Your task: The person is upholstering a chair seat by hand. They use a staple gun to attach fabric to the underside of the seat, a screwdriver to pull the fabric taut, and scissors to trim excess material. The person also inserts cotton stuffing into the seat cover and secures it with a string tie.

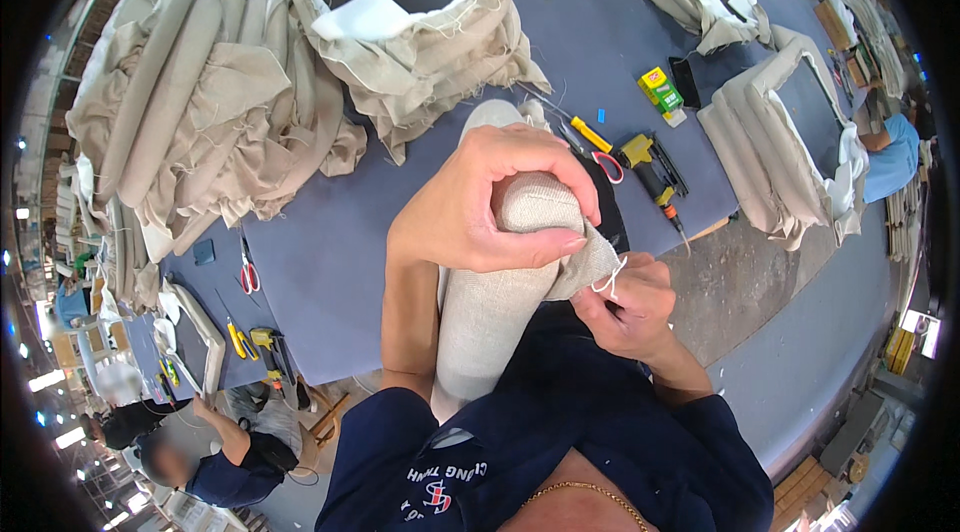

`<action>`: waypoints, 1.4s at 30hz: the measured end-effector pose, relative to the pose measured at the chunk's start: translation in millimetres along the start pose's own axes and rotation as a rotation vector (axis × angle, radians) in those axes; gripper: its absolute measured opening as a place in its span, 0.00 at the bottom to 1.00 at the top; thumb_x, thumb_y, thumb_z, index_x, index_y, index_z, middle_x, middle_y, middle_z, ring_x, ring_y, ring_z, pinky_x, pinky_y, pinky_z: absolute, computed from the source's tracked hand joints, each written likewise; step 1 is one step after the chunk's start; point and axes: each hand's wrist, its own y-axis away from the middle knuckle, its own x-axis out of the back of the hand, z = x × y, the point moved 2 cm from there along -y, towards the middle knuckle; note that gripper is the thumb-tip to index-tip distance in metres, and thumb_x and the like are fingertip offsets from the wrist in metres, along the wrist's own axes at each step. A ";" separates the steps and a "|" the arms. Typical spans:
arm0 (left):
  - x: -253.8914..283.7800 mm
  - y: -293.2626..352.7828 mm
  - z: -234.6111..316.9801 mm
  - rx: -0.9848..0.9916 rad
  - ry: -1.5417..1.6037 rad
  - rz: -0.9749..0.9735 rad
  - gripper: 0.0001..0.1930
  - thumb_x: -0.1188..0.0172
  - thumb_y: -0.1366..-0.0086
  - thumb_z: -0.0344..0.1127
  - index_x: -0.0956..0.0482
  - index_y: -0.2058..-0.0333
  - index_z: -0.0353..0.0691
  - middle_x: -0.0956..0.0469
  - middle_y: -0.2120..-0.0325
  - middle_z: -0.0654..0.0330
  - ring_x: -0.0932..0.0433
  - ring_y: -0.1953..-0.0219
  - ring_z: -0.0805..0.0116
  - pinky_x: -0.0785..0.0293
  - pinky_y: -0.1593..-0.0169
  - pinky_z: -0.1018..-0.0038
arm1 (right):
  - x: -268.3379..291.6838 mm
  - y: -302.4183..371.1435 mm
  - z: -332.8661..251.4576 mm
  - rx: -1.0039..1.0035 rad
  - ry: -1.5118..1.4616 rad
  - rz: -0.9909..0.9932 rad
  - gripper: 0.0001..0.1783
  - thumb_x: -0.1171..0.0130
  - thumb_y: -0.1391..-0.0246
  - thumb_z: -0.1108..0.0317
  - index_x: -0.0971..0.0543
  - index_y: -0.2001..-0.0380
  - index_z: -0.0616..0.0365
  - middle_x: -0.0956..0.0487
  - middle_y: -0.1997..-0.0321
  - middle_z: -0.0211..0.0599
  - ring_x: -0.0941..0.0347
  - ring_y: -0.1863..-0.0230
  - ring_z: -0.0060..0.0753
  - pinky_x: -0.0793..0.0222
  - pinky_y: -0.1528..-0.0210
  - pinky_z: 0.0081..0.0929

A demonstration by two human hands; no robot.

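Observation:
A beige fabric-covered padded piece [490, 322] stands up against my body, its rounded, seamed end uppermost. My left hand [480, 197] curls round that end, with fingers over the far side and thumb across the front. A loose flap of the cover [590, 267] hangs from the end towards the right, trailing white threads at its corner. My right hand [635, 307] is closed on the flap's edge; its fingertips are partly hidden. Just beyond lie red-handled scissors [608, 168], a yellow-handled screwdriver [591, 135] and a yellow-and-black staple gun [650, 172].
A blue-grey table [320, 262] spreads ahead. Piled beige padded covers [200, 102] fill its left; more upholstered pieces [780, 142] lie at right. A green-and-yellow box [660, 92] sits near the staple gun. Another pair of scissors [248, 277] lies left. A co-worker [230, 447] is at lower left.

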 end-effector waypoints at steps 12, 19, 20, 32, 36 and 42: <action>7.1 2.0 -0.3 0.017 0.131 0.108 0.06 0.32 0.39 0.29 0.16 0.66 0.33 0.16 0.70 0.60 0.18 0.66 0.74 0.24 0.60 0.78 | -3.3 -15.5 -15.4 -0.217 0.026 -0.089 0.02 0.34 0.49 0.81 0.18 0.70 0.68 0.28 0.86 0.37 0.30 0.87 0.32 0.36 0.81 0.28; 22.9 5.4 3.6 -0.049 0.129 0.065 0.05 0.32 0.37 0.28 0.15 0.64 0.32 0.15 0.68 0.59 0.18 0.64 0.74 0.24 0.57 0.77 | 11.0 -10.5 13.3 0.079 0.146 -0.206 0.06 0.32 0.53 0.81 0.18 0.69 0.67 0.30 0.86 0.32 0.32 0.87 0.33 0.39 0.82 0.29; 22.6 6.2 3.6 -0.038 0.123 0.073 0.05 0.32 0.38 0.27 0.15 0.64 0.32 0.15 0.68 0.59 0.18 0.63 0.75 0.24 0.57 0.78 | 10.4 -11.6 16.3 0.120 0.162 -0.213 0.07 0.32 0.54 0.81 0.18 0.69 0.68 0.30 0.86 0.32 0.32 0.87 0.32 0.39 0.82 0.29; 16.9 13.9 7.5 0.077 0.169 0.176 0.08 0.34 0.49 0.24 0.18 0.68 0.28 0.18 0.71 0.49 0.20 0.66 0.61 0.26 0.56 0.68 | -14.8 -24.9 6.4 0.146 0.126 -0.099 0.04 0.35 0.53 0.83 0.20 0.71 0.69 0.29 0.84 0.35 0.32 0.87 0.34 0.38 0.83 0.28; 17.1 14.9 7.4 0.032 0.142 0.209 0.08 0.35 0.49 0.24 0.18 0.69 0.28 0.18 0.72 0.49 0.20 0.68 0.62 0.26 0.58 0.69 | -21.1 -26.9 -3.1 0.023 0.078 -0.033 0.03 0.34 0.51 0.83 0.19 0.72 0.68 0.30 0.86 0.34 0.33 0.88 0.31 0.39 0.83 0.26; 20.3 18.4 4.5 0.062 0.222 0.174 0.10 0.34 0.43 0.32 0.17 0.65 0.31 0.17 0.70 0.52 0.19 0.64 0.64 0.26 0.52 0.69 | -27.0 -32.9 -22.1 -0.236 0.015 -0.029 0.04 0.34 0.50 0.82 0.19 0.75 0.66 0.32 0.87 0.33 0.36 0.89 0.27 0.41 0.83 0.26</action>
